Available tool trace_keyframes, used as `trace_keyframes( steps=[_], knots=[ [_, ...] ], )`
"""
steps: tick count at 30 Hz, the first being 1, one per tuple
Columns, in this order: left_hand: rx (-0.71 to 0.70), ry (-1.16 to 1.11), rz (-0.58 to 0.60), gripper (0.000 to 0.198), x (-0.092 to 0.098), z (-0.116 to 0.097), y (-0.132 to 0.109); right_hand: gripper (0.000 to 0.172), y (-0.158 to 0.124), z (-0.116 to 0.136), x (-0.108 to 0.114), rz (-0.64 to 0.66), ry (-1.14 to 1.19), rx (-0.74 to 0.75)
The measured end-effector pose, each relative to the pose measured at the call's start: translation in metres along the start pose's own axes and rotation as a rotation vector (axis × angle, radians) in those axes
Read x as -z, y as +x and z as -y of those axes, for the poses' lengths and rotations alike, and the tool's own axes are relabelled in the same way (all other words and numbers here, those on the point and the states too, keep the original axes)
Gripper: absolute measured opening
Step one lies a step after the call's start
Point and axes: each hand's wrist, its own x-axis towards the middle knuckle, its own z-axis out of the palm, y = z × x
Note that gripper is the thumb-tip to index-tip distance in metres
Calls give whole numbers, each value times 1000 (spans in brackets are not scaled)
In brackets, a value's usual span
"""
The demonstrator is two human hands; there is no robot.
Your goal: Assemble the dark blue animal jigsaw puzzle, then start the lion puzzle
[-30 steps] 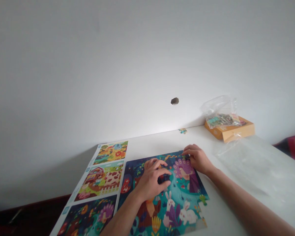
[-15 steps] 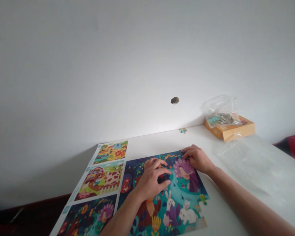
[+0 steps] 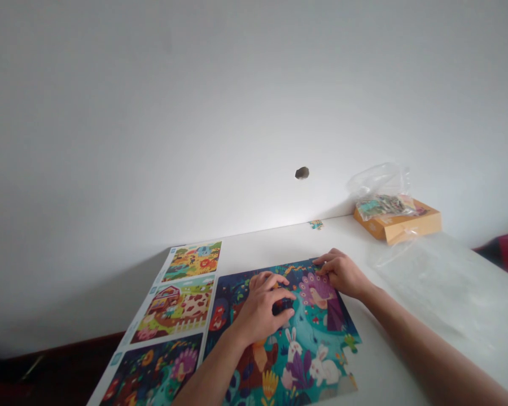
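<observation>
Well, the jigsaw puzzle [image 3: 317, 338] lies flat on the white table [image 3: 254, 248], its picture of a peacock and rabbits facing up. Its near end runs out of view, so the long axis is hard to judge. Its far edge sits roughly crosswise to the view, and its right edge slants from there towards the person. Along that right edge, near the bottom, the outline is notched and uneven.

The left hand [image 3: 260, 310] is curled over the middle of the puzzle, knuckles up, beside the peacock. A dark patch shows under its fingers, but I cannot tell whether that is a held piece or just the dark picture. The right hand [image 3: 342, 274] lies at the far edge, above the peacock's tail, with its fingertips [image 3: 322, 265] pressed down on the puzzle. Whether they are pinching a piece is also impossible to tell. The puzzle sits under and between both hands.

Just left of the puzzle lies a printed sheet [image 3: 173, 316] showing farm and peacock scenes. Farther off, near the wall, a loose piece [image 3: 316, 224] lies alone. To the right, a clear bag [image 3: 381, 197] of pieces rests on an orange box [image 3: 400, 225], and a plastic sheet [image 3: 449, 287] lies flat on the table.
</observation>
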Motion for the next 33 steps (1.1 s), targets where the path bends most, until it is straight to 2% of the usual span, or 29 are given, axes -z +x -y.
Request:
trace_keyframes(
  steps=[3, 8, 15, 23, 28, 33],
  knots=[
    [1, -6, 3, 21, 0, 0, 0, 35, 0, 5, 0, 5, -57, 17],
    [-7, -6, 0, 20, -1, 2, 0, 36, 0, 11, 1, 22, -138, 18],
    [-7, -11, 6, 21, 0, 2, -1, 38, 1, -2, 4, -11, -106, 52],
    [-6, -20, 3, 22, 0, 2, 0, 34, -2, 1, 4, -15, -24, 116],
    [-9, -19, -1, 21, -1, 2, 0, 29, -1, -10, 5, -13, 10, 164],
    [-14, -15, -10, 21, 0, 2, 0, 32, 0, -18, 2, -34, 31, 173]
  ],
)
